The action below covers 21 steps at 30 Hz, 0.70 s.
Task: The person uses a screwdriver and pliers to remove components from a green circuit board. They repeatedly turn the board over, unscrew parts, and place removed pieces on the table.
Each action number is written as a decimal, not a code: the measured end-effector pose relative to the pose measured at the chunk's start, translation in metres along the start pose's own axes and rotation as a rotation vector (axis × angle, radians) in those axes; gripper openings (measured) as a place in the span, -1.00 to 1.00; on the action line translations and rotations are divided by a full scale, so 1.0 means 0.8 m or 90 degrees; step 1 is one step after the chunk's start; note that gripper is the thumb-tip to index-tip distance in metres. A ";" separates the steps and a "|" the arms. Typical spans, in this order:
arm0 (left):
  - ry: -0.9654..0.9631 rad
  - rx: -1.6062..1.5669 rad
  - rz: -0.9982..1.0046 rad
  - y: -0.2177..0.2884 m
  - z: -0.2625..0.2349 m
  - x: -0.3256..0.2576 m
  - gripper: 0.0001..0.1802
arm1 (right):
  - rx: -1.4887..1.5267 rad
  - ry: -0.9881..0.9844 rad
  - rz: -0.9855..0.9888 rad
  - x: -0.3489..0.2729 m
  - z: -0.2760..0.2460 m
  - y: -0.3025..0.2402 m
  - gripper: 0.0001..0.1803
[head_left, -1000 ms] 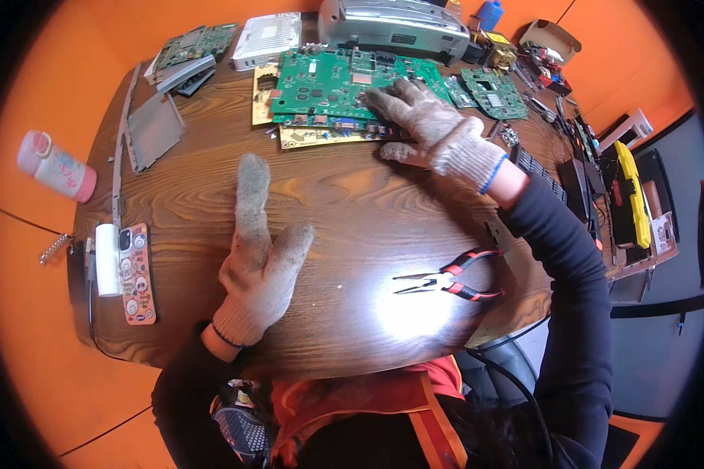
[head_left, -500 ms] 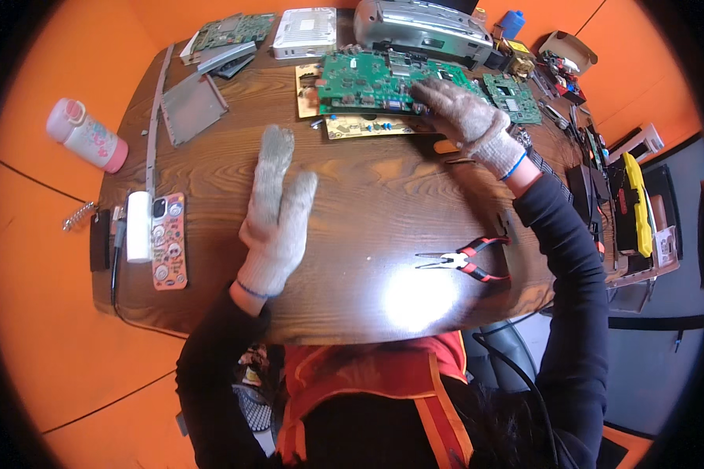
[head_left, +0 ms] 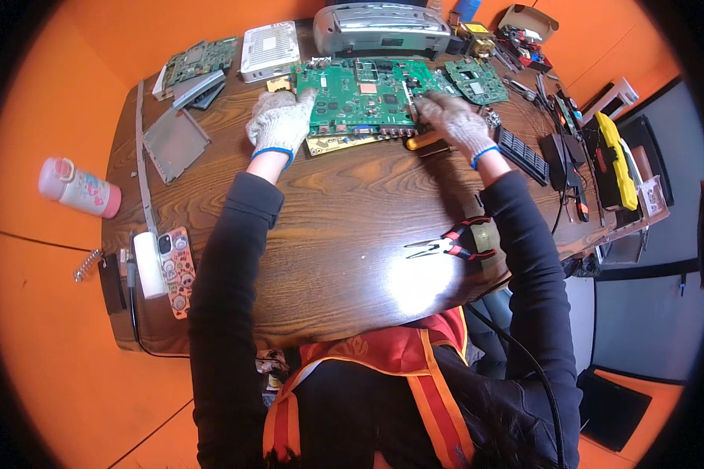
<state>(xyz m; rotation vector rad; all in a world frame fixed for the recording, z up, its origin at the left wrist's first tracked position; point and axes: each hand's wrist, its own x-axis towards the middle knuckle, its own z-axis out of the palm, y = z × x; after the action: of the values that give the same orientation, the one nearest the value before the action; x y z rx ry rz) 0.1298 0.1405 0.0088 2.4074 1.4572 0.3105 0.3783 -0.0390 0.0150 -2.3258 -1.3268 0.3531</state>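
A large green circuit board (head_left: 340,98) lies at the far middle of the table, on top of a tan circuit board (head_left: 340,144) whose front edge peeks out. My left hand (head_left: 280,125), in a white knit glove, grips the green board's left end, its thumb over the top; the other fingers are partly hidden. At the right end, my gloved right hand (head_left: 457,125) has its fingertips on the board's edge, slightly blurred. A yellow-orange handle (head_left: 424,141) lies just beside that hand. Nearer to me, pliers (head_left: 450,244) with red and black handles rest with jaws apart.
Behind the board stand a white box-shaped device (head_left: 270,51) and a silver-grey casing (head_left: 379,33). A smaller green board (head_left: 477,80) and a black keypad (head_left: 522,155) lie right. On the left are a metal plate (head_left: 176,144), a phone (head_left: 177,273) and a pink-white bottle (head_left: 80,187).
My left hand has moved from over the table to the green board's left end. The green board sits slightly nearer and further left in view, with my right hand still at its right end.
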 end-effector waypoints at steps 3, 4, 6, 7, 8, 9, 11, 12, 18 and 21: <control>-0.073 -0.120 -0.018 0.001 -0.013 0.003 -0.23 | -0.069 -0.032 -0.006 0.006 0.011 0.004 -0.23; -0.085 -0.176 -0.028 0.002 -0.015 0.005 -0.22 | -0.064 -0.003 -0.072 0.008 0.011 0.007 -0.25; -0.055 -0.334 -0.027 0.000 -0.013 0.003 -0.37 | -0.073 0.069 -0.213 0.010 0.011 0.016 -0.30; -0.055 -0.392 -0.062 -0.001 -0.011 0.001 -0.42 | -0.074 0.054 -0.191 0.015 0.011 0.016 -0.32; -0.057 -0.448 -0.098 -0.001 -0.006 -0.002 -0.46 | 0.037 0.041 -0.173 0.014 0.011 0.018 -0.34; -0.047 -0.562 -0.075 -0.001 -0.003 -0.004 -0.57 | 0.159 -0.029 -0.062 0.014 0.014 0.018 -0.35; -0.076 -0.748 -0.095 -0.006 0.004 -0.013 -0.62 | 0.177 -0.027 0.018 0.011 0.021 0.012 -0.35; -0.116 -0.840 -0.099 -0.010 0.005 -0.015 -0.65 | 0.052 -0.008 0.027 0.009 0.021 0.009 -0.26; -0.189 -0.758 -0.087 -0.014 0.006 -0.032 -0.77 | -0.005 0.059 -0.026 -0.001 0.029 -0.024 -0.22; -0.184 -0.365 -0.042 -0.011 0.004 -0.045 -0.53 | 0.099 -0.011 0.051 0.006 0.019 -0.035 -0.32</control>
<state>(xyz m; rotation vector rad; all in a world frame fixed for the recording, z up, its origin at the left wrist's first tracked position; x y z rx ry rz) 0.1070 0.1117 0.0015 1.8528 1.1258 0.2998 0.3532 -0.0190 0.0157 -2.2549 -1.1723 0.4860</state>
